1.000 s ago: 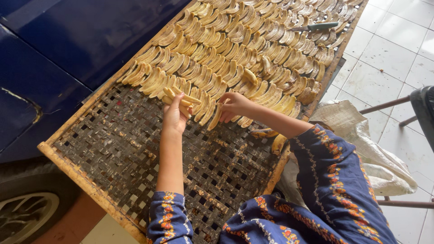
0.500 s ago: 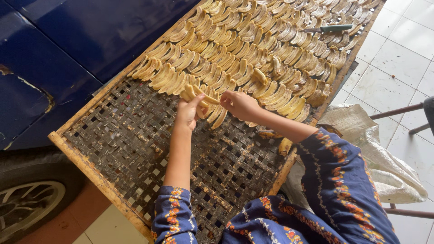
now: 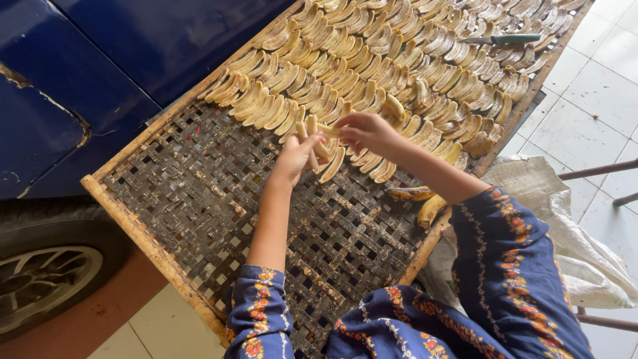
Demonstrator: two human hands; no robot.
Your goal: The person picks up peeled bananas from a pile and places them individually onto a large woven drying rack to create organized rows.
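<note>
A woven bamboo drying tray [image 3: 199, 199] with a wooden frame lies before me. Its far half is covered with rows of peeled yellow banana slices [image 3: 399, 66]. My left hand [image 3: 296, 156] holds several slices upright above the near edge of the rows. My right hand [image 3: 365, 129] pinches one slice [image 3: 325, 129] at its end, just above the left hand's bundle. Two unpeeled bananas [image 3: 419, 199] lie at the tray's right edge under my right forearm.
A green-handled knife [image 3: 505, 40] rests on the slices at the far right. A blue car body [image 3: 100, 60] and its wheel [image 3: 46, 272] stand along the left. A white sack [image 3: 565, 219] lies on the tiled floor to the right, near metal chair legs [image 3: 598, 169].
Both hands stayed at the near edge of the rows. The right hand has taken hold of one slice from the left hand's bundle. The view shifted slightly.
</note>
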